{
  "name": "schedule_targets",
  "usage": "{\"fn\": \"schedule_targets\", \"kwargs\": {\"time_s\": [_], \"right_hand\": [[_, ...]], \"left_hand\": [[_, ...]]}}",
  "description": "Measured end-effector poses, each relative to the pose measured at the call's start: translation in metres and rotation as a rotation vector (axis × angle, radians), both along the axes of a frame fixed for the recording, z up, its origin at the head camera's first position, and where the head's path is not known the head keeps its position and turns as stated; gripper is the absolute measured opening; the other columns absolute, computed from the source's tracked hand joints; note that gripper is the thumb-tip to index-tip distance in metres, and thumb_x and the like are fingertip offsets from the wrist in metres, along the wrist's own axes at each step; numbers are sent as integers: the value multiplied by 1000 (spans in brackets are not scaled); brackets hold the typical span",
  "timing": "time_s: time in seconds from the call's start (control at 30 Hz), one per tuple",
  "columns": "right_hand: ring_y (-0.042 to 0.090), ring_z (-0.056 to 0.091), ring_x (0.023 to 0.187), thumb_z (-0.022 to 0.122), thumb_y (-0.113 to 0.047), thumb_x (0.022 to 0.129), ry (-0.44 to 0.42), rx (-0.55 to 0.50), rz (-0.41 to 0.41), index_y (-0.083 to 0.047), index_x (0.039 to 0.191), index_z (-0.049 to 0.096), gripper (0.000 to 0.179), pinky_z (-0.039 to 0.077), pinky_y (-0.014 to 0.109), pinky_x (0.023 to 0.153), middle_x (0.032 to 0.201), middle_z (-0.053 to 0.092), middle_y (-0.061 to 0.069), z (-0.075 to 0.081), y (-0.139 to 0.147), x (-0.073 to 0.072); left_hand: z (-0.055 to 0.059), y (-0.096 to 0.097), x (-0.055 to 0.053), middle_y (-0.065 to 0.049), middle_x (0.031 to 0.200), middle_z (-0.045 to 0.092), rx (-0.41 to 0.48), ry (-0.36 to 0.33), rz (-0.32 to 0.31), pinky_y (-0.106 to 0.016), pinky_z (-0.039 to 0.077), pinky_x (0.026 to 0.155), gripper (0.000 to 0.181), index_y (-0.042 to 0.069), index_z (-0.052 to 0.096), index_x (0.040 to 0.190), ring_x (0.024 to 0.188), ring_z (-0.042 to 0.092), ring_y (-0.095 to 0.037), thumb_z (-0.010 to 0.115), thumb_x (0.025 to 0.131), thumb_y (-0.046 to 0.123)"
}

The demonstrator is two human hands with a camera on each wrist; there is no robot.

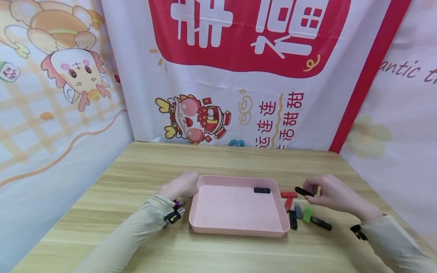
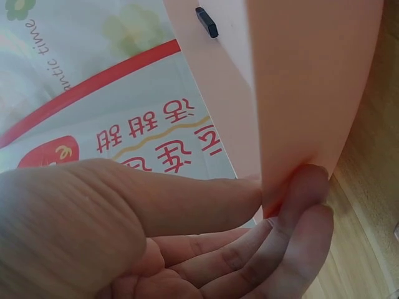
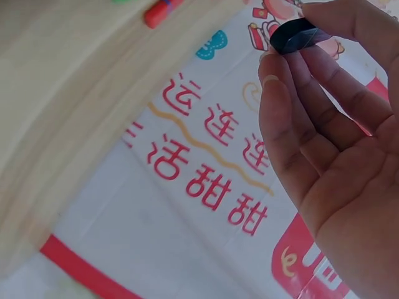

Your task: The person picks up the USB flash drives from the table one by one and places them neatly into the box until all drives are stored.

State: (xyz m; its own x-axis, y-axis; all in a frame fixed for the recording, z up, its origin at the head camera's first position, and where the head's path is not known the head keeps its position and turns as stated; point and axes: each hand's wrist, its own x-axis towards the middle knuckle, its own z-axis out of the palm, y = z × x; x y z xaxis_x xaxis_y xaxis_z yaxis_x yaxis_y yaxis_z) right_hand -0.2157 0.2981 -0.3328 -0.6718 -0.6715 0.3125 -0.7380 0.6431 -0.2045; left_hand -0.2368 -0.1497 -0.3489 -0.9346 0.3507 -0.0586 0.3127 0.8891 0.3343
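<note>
With the pink tray (image 1: pixel 235 212) serving as the clock face and twelve pointing away from the person, the left hand (image 1: pixel 182 184) is gripping the tray's wall at about ten o'clock, its thumb pressing one side and its curled fingers the other. Out by three o'clock, well apart from the wall, the right hand (image 1: pixel 327 191) is pinching a slim black stick (image 1: pixel 303 191) between thumb and fingers, the stick's free end pointing back toward the tray. Inside, a dark bar (image 1: pixel 261 190) is lying on the floor between one and two o'clock, close to the far wall. A loose cluster is spreading outside from three toward four: an upper red piece (image 1: pixel 289 195) and a lower red piece (image 1: pixel 288 204) are sitting just beside the tray, a grey piece (image 1: pixel 298 211) is resting near them, a black block (image 1: pixel 293 220) is lying right by the wall, and a green piece (image 1: pixel 308 214) is sitting farther out, next to a long dark piece (image 1: pixel 321 223). At nine, a purple piece (image 1: pixel 178 204) is partly hiding behind the left arm. Everything is resting on a wooden table (image 1: pixel 239 254), and behind it a white cloth (image 1: pixel 143 94) with red lettering is hanging.
</note>
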Motion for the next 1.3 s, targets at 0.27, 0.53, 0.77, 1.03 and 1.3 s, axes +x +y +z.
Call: {"fn": "schedule_targets", "kwargs": {"time_s": [0.27, 0.53, 0.77, 1.03, 1.3], "right_hand": [[4, 52, 68, 79, -16, 80, -16, 83, -12, -21, 85, 67, 15, 48, 26, 61, 75, 56, -15, 14, -31, -17], [6, 50, 66, 83, -21, 76, -24, 128, -28, -22, 82, 66, 19, 46, 26, 59, 72, 57, -13, 16, -56, -20], [8, 51, 64, 82, -21, 78, -99, 165, -47, -25, 80, 65, 18, 46, 27, 57, 70, 55, -14, 20, -74, -24], [6, 52, 61, 82, -20, 78, -129, 250, -62, -23, 80, 68, 15, 46, 26, 54, 69, 56, -15, 12, -96, -32], [11, 49, 60, 83, -16, 76, -95, 366, -101, -19, 78, 67, 16, 43, 30, 56, 65, 53, -11, -11, -118, -39]], "left_hand": [[0, 0, 0, -6, 63, 52, 3, -3, 7, -27, 40, 49, 19, 6, 52, 65, 57, 50, -19, 59, 77, -8], [0, 0, 2, -5, 62, 50, 7, 10, -12, -28, 41, 51, 21, 7, 50, 64, 58, 48, -19, 60, 76, -7], [2, -1, 3, -7, 68, 53, 1, 6, -12, -31, 45, 55, 16, 4, 53, 70, 63, 51, -21, 60, 77, -8], [4, -1, 5, -8, 68, 53, 14, -23, 7, -29, 44, 53, 14, 3, 54, 73, 62, 51, -21, 60, 78, -8], [2, -1, 4, -8, 69, 54, -2, -13, 2, -30, 45, 55, 14, 4, 55, 73, 64, 52, -22, 60, 78, -8]]}}
